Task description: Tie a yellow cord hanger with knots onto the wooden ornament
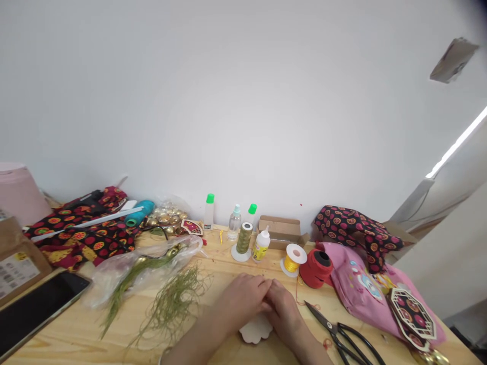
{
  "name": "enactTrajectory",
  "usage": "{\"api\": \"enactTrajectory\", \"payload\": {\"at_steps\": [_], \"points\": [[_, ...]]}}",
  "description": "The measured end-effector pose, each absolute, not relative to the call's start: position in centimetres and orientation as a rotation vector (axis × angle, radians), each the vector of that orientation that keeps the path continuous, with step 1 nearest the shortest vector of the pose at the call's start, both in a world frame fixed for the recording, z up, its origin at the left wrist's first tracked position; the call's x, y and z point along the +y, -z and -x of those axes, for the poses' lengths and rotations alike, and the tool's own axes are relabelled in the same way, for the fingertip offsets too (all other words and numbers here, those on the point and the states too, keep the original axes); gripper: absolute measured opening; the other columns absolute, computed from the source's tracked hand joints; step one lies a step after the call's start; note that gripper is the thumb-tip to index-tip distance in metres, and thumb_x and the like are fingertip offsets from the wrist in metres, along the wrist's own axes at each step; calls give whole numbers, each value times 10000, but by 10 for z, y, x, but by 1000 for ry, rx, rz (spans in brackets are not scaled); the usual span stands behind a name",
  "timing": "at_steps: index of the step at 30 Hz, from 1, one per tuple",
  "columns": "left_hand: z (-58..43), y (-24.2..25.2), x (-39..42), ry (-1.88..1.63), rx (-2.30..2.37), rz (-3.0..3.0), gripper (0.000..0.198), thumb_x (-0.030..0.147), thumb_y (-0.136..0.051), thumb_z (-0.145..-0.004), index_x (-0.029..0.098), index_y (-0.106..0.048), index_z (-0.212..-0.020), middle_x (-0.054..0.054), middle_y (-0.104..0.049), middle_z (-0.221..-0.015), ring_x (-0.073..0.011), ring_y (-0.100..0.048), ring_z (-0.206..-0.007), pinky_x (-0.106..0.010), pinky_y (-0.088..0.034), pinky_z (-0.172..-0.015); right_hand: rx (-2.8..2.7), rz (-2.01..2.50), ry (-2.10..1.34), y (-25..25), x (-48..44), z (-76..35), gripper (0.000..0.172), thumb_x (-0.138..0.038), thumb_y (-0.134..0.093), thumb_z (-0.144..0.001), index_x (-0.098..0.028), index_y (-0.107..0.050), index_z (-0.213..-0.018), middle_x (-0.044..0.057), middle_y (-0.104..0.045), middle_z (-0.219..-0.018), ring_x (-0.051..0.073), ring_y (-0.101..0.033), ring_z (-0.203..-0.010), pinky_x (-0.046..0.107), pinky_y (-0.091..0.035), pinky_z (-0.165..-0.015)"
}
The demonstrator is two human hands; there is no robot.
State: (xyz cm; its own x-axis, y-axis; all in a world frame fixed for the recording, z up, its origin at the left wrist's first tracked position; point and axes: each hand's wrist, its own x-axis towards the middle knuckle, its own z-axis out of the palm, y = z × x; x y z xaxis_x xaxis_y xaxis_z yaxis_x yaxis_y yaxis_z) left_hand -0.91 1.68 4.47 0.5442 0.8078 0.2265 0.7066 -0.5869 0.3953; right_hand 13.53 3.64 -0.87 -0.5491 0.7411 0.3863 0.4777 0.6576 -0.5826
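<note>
My left hand (245, 294) and my right hand (282, 304) meet at the front middle of the wooden table, fingers closed and pressed together. Beneath them shows a pale, scalloped-edged flat piece (255, 330), its upper part covered by my hands. Both hands appear to press or hold it; the fingertips are hidden. A bundle of loose olive threads (177, 299) lies left of my left hand. Right of my right hand are black-handled scissors (331, 327), blades pointing up and left, and a spool of yellow cord (292, 264).
Behind my hands stand an olive thread spool (244, 241), a glue bottle (262, 246) and a cardboard box (279, 230). A red thread cone (315, 268) and pink bag (357, 289) lie right. Left are a plastic bag (140, 266), patterned cloth (87, 228) and a phone (38, 314).
</note>
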Motion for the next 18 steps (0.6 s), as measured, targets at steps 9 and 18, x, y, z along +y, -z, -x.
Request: {"api": "enactTrajectory", "payload": {"at_steps": [9, 18], "points": [[35, -36, 30, -549, 1136, -2093, 208, 209, -442, -681, 164, -606, -560, 36, -488, -470, -107, -404, -467, -201, -266, -435, -2193, 1033, -838, 1, 33, -136, 187, -243, -457, -782, -195, -637, -777, 32, -604, -680, 150, -501, -660, 244, -369, -588], [36, -23, 27, -642, 1198, -1724, 267, 242, -396, -689, 133, -640, -697, 4, -553, -552, -116, -453, -514, -194, -338, -488, -2019, 974, -1048, 4, 35, -137, 220, -249, -430, -792, -195, -620, -888, 46, -602, -777, 154, -532, -718, 244, -405, -625]]}}
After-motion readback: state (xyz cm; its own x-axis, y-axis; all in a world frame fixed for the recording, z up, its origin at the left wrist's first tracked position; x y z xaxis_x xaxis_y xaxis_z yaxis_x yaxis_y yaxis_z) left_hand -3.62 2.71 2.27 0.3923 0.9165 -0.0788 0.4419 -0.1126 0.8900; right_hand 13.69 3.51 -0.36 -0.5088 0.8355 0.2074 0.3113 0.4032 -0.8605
